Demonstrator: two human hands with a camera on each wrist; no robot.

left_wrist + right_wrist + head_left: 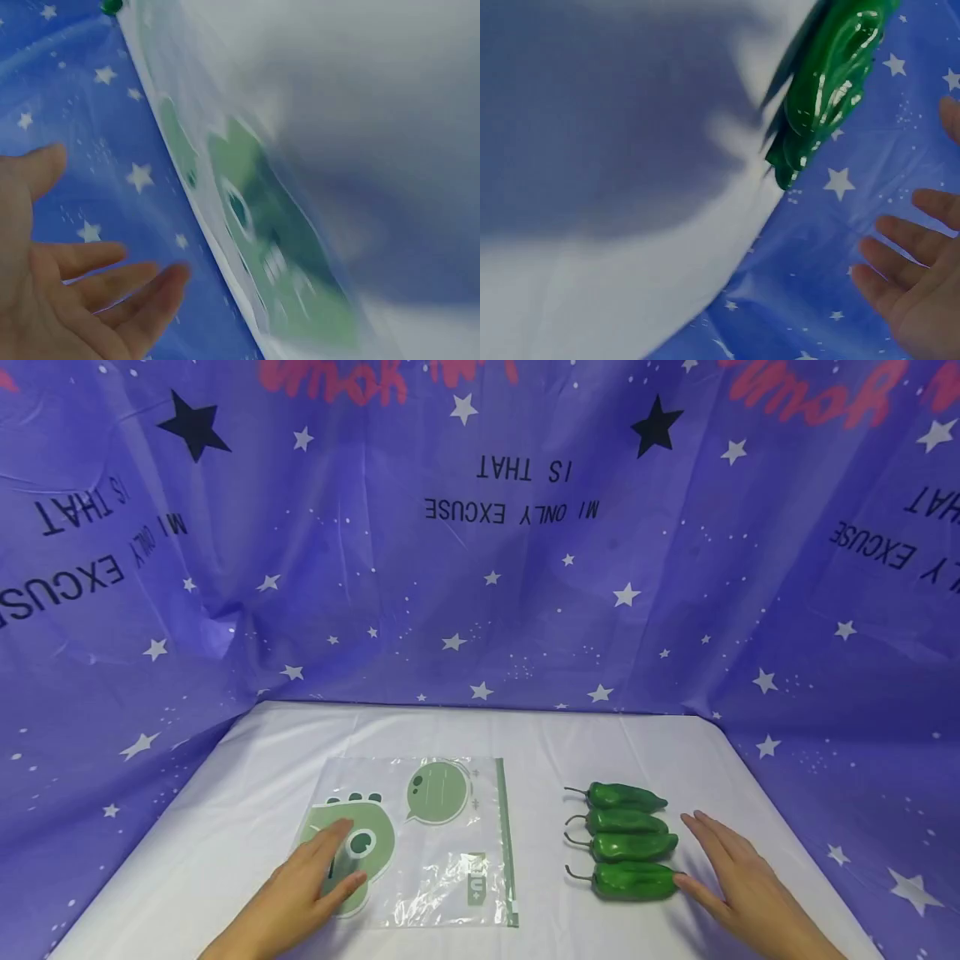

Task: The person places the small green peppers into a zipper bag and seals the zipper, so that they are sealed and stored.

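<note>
A clear zip bag with a green cartoon dinosaur print lies flat on the white table, its green zip edge facing right. My left hand hovers over the bag's left part, overlapping the dinosaur print, fingers extended and holding nothing. To the right of the bag, several green peppers lie in a stacked column, stems pointing left. Beside their tips is my right hand, fingers spread, thumb tip right at the nearest pepper. Glossy peppers also show in the right wrist view, apart from the fingers.
A white cloth covers the table. Behind it and along both sides hangs a purple-blue curtain with stars and upside-down lettering. Between the bag and the peppers runs a strip of bare cloth.
</note>
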